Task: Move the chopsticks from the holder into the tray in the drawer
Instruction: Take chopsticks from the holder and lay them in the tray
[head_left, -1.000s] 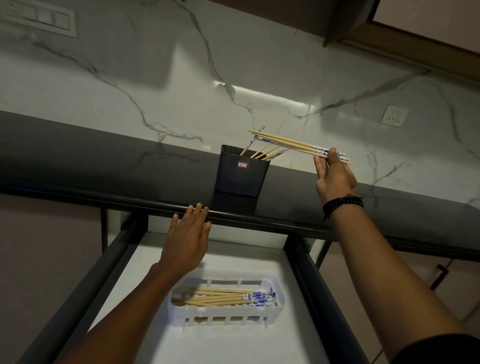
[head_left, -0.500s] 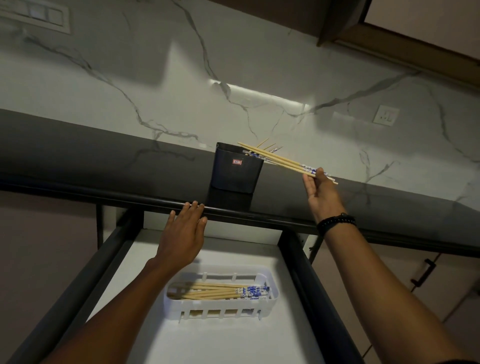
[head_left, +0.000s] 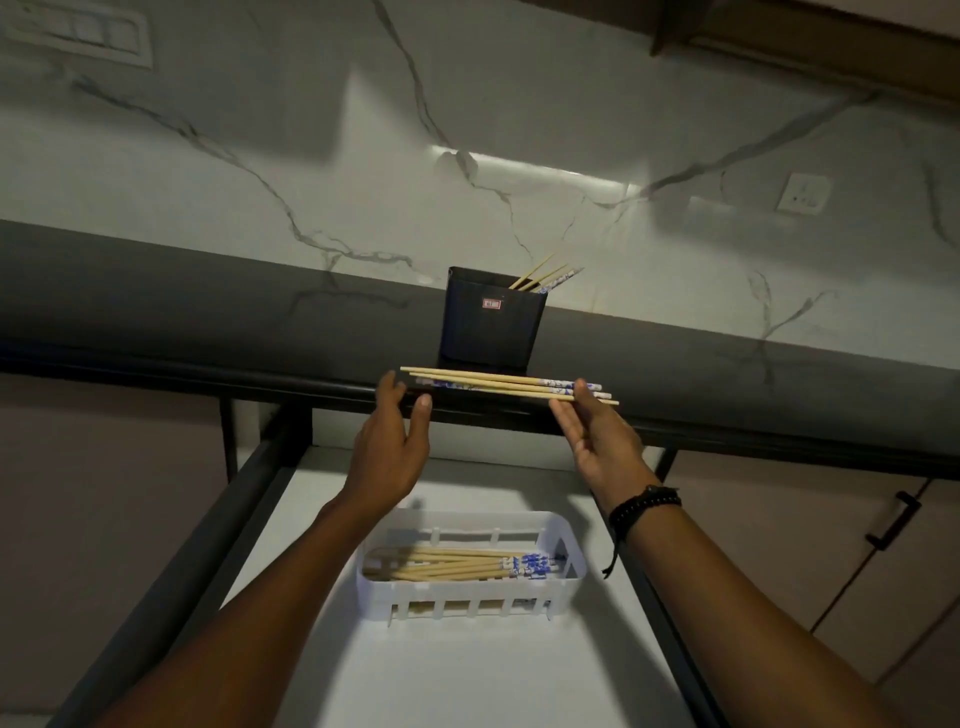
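Observation:
A black chopstick holder (head_left: 492, 325) stands on the dark counter, with a few wooden chopsticks (head_left: 543, 275) sticking out of its right corner. A bundle of chopsticks (head_left: 498, 383) with blue-patterned ends lies level in front of the holder. My right hand (head_left: 600, 441) grips its right end. My left hand (head_left: 392, 441) touches its left end with fingers and thumb. Below, a white slotted tray (head_left: 470, 597) sits in the open drawer (head_left: 415, 675) with several chopsticks (head_left: 457, 565) lying in it.
The dark counter edge (head_left: 208, 371) runs across just behind my hands. Black drawer rails (head_left: 171, 571) flank the white drawer floor. A marble wall carries a switch plate (head_left: 78, 31) and a socket (head_left: 802, 193). A cabinet handle (head_left: 891, 522) is at right.
My right hand has carried the bundle down and left, from above the holder to in front of it. My left hand rose from the counter edge to meet the bundle's left end.

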